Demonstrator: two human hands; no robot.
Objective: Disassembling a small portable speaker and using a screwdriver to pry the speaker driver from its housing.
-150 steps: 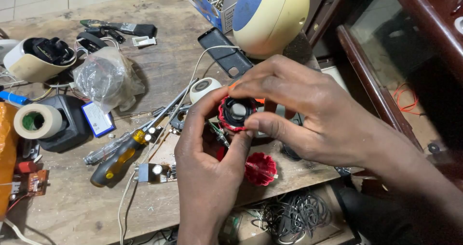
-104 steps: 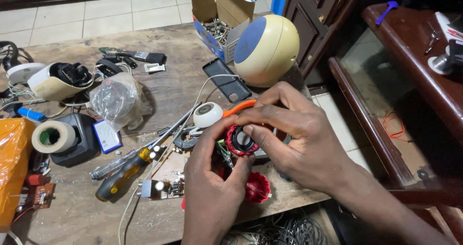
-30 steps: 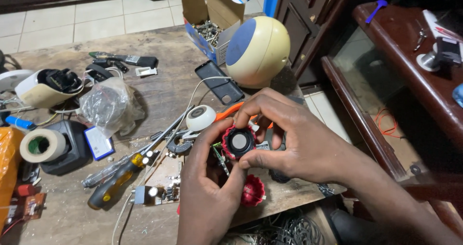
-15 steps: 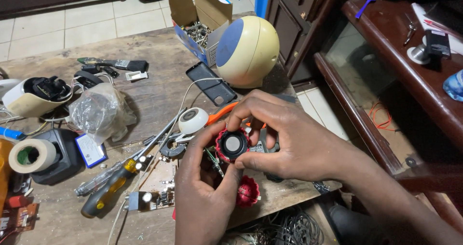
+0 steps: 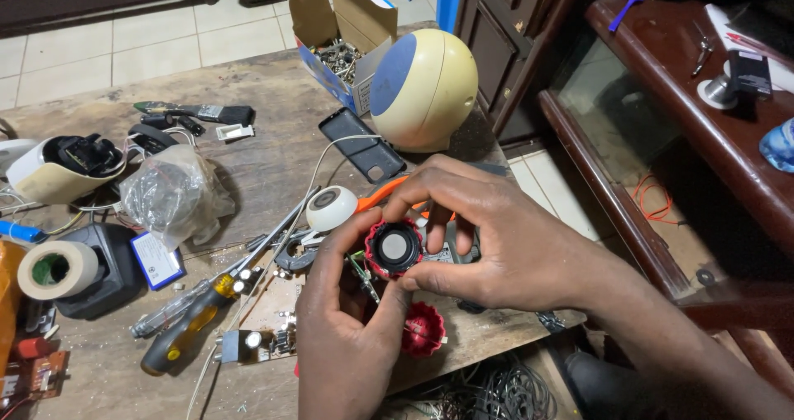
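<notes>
Both hands are holding one small round speaker part with a red scalloped rim and a grey centre [image 5: 394, 248], above the front part of the worn wooden desk [image 5: 273, 151]. The left hand [image 5: 343, 329] is closing around it from below, with the thumb pressing on the left side of the rim. The right hand [image 5: 504, 246] is gripping it from the right and from above, fingers curled over the top.

Just under the hands, a second red scalloped piece [image 5: 423, 329] is lying close to the front edge of the desk. To the left, one small green circuit board [image 5: 256, 341] and two screwdrivers [image 5: 190, 321] are lying side by side, and one white round cap [image 5: 331, 207] is sitting just behind the hands. One black phone [image 5: 362, 145] is lying farther back, beside one cream ball-shaped shell with a blue patch [image 5: 423, 89], which is standing near the right edge. One open cardboard box of screws [image 5: 339, 48] is behind it. One roll of beige tape [image 5: 58, 269] is resting at the far left. Some free desk surface is remaining in the middle.
</notes>
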